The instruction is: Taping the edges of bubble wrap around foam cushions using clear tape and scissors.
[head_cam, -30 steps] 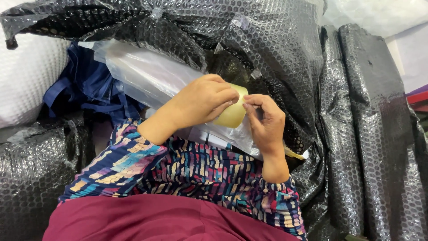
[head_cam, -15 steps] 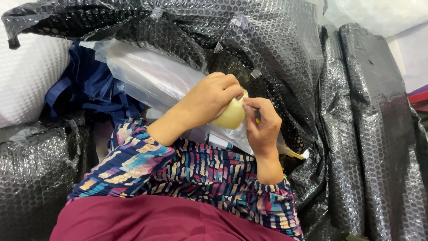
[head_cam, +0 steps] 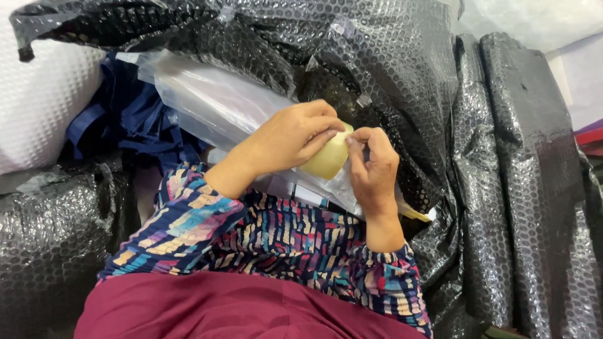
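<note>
Left hand curled around a pale yellow roll of tape; right hand pinching its edge with fingertips, above a clear plastic bag on black bubble wrap.

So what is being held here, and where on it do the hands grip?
A pale yellow roll of tape. The left hand wraps over its top and side, and the right hand has its fingertips at the roll's right edge, above a clear plastic bag.
</note>
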